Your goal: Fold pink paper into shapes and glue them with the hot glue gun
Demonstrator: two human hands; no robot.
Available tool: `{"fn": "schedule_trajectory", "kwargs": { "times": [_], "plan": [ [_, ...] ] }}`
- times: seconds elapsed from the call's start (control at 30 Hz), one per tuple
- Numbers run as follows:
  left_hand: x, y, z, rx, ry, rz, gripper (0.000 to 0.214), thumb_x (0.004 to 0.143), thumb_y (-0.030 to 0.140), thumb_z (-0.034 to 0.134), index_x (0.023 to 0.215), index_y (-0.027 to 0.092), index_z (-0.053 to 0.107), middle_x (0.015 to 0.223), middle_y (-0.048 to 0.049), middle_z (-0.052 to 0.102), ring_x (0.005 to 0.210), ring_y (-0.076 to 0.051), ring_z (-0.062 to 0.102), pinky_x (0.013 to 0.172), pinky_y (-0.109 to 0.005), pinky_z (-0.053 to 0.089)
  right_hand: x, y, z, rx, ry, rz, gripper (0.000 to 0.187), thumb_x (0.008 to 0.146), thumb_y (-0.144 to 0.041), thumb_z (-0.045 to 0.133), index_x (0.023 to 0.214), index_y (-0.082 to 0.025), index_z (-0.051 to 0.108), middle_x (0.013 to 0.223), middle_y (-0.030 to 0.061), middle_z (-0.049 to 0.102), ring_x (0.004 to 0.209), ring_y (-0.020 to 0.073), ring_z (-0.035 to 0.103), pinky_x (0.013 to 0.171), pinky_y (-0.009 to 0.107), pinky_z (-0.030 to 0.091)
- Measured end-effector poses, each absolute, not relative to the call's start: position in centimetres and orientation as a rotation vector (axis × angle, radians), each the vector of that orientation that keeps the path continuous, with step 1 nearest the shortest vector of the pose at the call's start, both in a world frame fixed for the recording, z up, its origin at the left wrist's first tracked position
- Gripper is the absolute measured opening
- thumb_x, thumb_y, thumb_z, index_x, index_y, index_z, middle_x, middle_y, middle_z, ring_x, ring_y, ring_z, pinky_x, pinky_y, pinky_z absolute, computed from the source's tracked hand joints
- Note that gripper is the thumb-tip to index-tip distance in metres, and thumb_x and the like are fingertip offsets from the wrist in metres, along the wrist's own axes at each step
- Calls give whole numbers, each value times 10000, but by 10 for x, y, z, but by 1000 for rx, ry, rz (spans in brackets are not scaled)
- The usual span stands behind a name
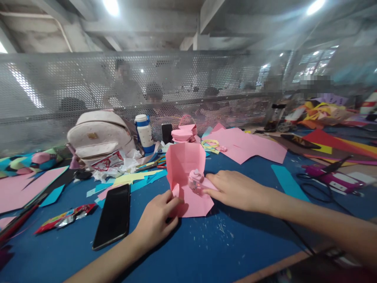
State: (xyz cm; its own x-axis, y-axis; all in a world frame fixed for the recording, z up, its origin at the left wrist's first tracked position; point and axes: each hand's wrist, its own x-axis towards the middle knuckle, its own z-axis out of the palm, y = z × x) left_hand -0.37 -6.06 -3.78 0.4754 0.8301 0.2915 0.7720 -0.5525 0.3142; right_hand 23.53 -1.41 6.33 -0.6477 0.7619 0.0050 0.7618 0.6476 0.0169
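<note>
A folded sheet of pink paper [186, 159] lies on the blue table, its far part standing up and its near part flat. My left hand [160, 214] pinches a small raised flap at the paper's left edge between thumb and fingers. In my right hand [235, 188] is a small pink tape dispenser [195, 180], rounded at its far end. It rests over the paper's inside, near the crease; its contact with the paper is hidden. Directly behind stand folded pink paper pieces [184, 134], stacked together.
A black phone [112, 216] and a snack wrapper [66, 218] lie left. Behind are a white backpack [100, 135], a bottle [144, 133] and a perforated metal screen [176, 74]. Pink sheets [244, 143] spread back right; a purple-and-white tool [334, 179] with a black cord sits right.
</note>
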Motion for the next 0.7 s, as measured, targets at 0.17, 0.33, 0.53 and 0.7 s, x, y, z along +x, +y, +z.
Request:
{"fn": "schedule_trajectory", "kwargs": {
  "times": [0.17, 0.33, 0.53, 0.7],
  "plan": [
    [-1, -61, -37, 2726, 1351, 523, 560, 805, 98, 493, 1332, 283, 463, 1029, -69, 544, 884, -237, 534, 746, -368, 433, 239, -16, 63, 1357, 2785, 69, 380, 985, -401, 403, 806, -158, 632, 718, 94, 691, 637, 229, 658, 523, 273, 314],
    [1, -63, -33, 2781, 1259, 532, 484, 878, 136, 479, 1348, 248, 455, 1171, -78, 586, 992, -248, 527, 815, -396, 417, 240, -16, 58, 1365, 2802, 116, 424, 1005, -407, 342, 823, -153, 628, 701, 100, 691, 641, 252, 670, 502, 284, 307],
    [2, -63, -32, 2813, 1208, 535, 244, 943, 187, 447, 1126, 229, 603, 1064, -57, 644, 939, -215, 549, 796, -370, 402, 239, -16, 53, 1376, 2786, 222, 311, 986, -325, 416, 838, -141, 618, 767, 126, 711, 714, 282, 698, 511, 291, 343],
    [2, -62, -32, 2803, 1208, 533, 252, 950, 191, 440, 1149, 234, 589, 1082, -46, 643, 948, -215, 541, 804, -373, 391, 240, -15, 51, 1404, 2788, 180, 338, 990, -350, 410, 836, -140, 626, 742, 120, 707, 722, 278, 696, 517, 294, 361]
  ]
}}
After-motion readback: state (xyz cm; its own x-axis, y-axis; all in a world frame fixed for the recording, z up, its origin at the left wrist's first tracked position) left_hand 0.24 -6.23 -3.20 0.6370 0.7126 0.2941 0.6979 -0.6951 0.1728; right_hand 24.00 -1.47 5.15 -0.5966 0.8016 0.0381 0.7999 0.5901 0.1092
